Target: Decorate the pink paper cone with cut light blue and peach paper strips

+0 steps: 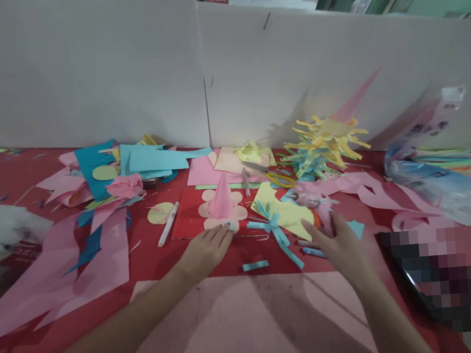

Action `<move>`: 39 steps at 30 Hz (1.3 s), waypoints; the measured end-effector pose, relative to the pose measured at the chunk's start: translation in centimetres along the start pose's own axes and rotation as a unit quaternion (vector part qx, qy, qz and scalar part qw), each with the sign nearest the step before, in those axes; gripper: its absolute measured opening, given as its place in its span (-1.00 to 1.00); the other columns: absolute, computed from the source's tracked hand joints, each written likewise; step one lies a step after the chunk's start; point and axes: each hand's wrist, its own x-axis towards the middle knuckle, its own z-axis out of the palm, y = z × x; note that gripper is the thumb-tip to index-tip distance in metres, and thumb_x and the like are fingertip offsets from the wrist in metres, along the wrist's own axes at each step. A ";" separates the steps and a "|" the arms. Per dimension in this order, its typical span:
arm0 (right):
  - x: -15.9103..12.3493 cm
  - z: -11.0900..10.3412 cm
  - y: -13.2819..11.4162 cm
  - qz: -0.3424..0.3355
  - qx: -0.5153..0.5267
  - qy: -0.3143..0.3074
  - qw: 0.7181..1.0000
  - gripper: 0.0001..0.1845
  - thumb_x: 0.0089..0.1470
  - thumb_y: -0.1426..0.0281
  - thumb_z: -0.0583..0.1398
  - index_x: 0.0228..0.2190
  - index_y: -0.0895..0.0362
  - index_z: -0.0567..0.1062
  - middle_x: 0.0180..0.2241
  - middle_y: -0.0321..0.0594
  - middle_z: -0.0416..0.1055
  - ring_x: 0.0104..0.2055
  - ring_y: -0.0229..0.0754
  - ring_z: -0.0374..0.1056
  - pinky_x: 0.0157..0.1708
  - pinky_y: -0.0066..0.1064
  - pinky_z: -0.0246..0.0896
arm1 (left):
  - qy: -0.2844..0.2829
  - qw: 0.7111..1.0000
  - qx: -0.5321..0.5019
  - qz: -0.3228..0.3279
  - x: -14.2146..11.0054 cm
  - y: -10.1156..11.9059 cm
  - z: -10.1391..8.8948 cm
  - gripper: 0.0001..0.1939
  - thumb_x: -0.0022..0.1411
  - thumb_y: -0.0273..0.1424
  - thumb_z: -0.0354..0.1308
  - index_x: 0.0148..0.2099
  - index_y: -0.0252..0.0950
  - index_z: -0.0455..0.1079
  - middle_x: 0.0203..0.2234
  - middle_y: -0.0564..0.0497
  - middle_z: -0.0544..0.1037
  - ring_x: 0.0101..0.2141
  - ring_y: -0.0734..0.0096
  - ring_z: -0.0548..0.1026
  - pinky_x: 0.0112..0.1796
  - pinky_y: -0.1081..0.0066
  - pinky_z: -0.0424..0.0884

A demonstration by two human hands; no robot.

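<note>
My left hand [206, 250] reaches to the lower edge of a pale pink paper flower [238, 199]. Its fingers are closed together on a small blue paper strip [231, 227] at their tips. A pink paper cone [221, 200] stands upright in the flower's middle, on a red card [187, 215]. My right hand [340, 241] is around the handle of a pink hot glue gun [313, 198], its thumb stretched out to the left; the nozzle points left. Between my hands lie a bundle of curled blue paper strips [272, 227] and a loose blue strip [255, 265].
Yellow-handled scissors [280, 178] lie behind the yellow paper [289, 215]. A white marker pen [168, 224] rests left of the card. A fringed paper piece with a pink cone [332, 133] stands back right. Pink paper [111, 251] spreads left; a dark-edged tablet [415, 282] lies right.
</note>
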 end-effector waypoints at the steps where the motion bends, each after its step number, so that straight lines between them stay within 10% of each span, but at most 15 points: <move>1: -0.3 0.9 -0.4 -0.019 -0.043 0.005 0.999 -0.57 -0.19 0.05 0.19 -0.35 0.05 0.26 -0.59 -0.39 0.20 -0.61 -0.26 0.20 -0.60 -0.43 0.13 | 0.000 1.000 0.004 -0.006 -0.2 0.2 -0.1 -0.69 0.21 -0.66 -0.16 -0.05 -0.45 0.27 -0.19 -0.14 0.52 -0.19 0.31 0.47 -0.23 0.38 0.35; 5: -0.6 2.9 -1.1 -0.072 -0.186 0.023 0.980 -0.58 -0.17 0.01 0.14 -0.45 0.10 0.25 -0.65 -0.42 0.15 -0.59 -0.26 0.15 -0.55 -0.44 0.08 | -0.013 0.997 -0.063 -0.047 -0.5 0.6 -0.2 -0.77 0.25 -0.37 -0.05 -0.08 -0.36 0.27 -0.25 -0.08 0.53 -0.21 0.32 0.48 -0.22 0.37 0.37; 10: -0.6 4.0 -1.2 -0.060 -0.199 0.037 0.978 -0.46 -0.17 -0.03 0.09 -0.32 0.16 0.29 -0.54 -0.29 0.27 -0.49 -0.18 0.24 -0.47 -0.40 0.11 | 0.011 0.920 -0.170 -0.354 2.1 -1.5 -0.5 -0.64 0.18 -0.16 0.00 -0.06 -0.27 0.20 -0.16 -0.09 0.43 -0.14 0.28 0.43 -0.27 0.38 0.40; 13: -0.7 4.2 -1.0 -0.055 -0.196 0.049 0.978 -0.42 -0.16 -0.03 0.09 -0.25 0.18 0.30 -0.47 -0.21 0.31 -0.45 -0.16 0.26 -0.44 -0.40 0.11 | 0.035 0.886 -0.224 -0.405 4.2 -2.9 0.2 -0.41 0.06 -0.15 0.13 0.09 -0.25 0.07 0.00 -0.13 0.30 0.00 0.19 0.31 -0.16 0.30 0.36; 30: -1.4 5.4 -0.1 -0.123 -0.237 0.036 0.963 -0.46 -0.06 0.04 0.07 -0.17 0.20 0.28 -0.39 -0.14 0.35 -0.41 -0.14 0.29 -0.45 -0.39 0.15 | -0.008 0.828 -0.428 -0.362 5.0 -5.9 0.6 -0.43 0.06 -0.32 0.13 0.14 -0.22 0.12 0.09 -0.06 0.27 0.09 0.30 0.21 0.05 0.31 0.16; 34: -1.9 7.0 0.0 -0.141 -0.288 0.030 0.947 -0.51 -0.01 0.13 0.07 -0.12 0.19 0.24 -0.17 0.00 0.35 -0.19 -0.04 0.33 -0.37 -0.37 0.18 | 0.061 0.855 -0.324 -0.400 1.8 -5.2 -0.3 -0.70 0.19 -0.28 -0.02 -0.04 -0.22 0.27 -0.08 -0.03 0.38 -0.05 0.32 0.34 -0.02 0.27 0.24; 39: -1.9 8.6 0.3 -0.167 -0.363 0.027 0.916 -0.63 0.03 0.23 0.06 -0.14 0.16 0.25 -0.11 -0.05 0.34 -0.29 -0.11 0.38 -0.48 -0.39 0.14 | -0.046 0.939 -0.223 -0.256 -2.0 -3.3 -1.5 -0.75 0.25 -0.50 -0.15 -0.18 -0.23 0.33 -0.29 -0.01 0.43 -0.21 0.39 0.40 -0.14 0.33 0.34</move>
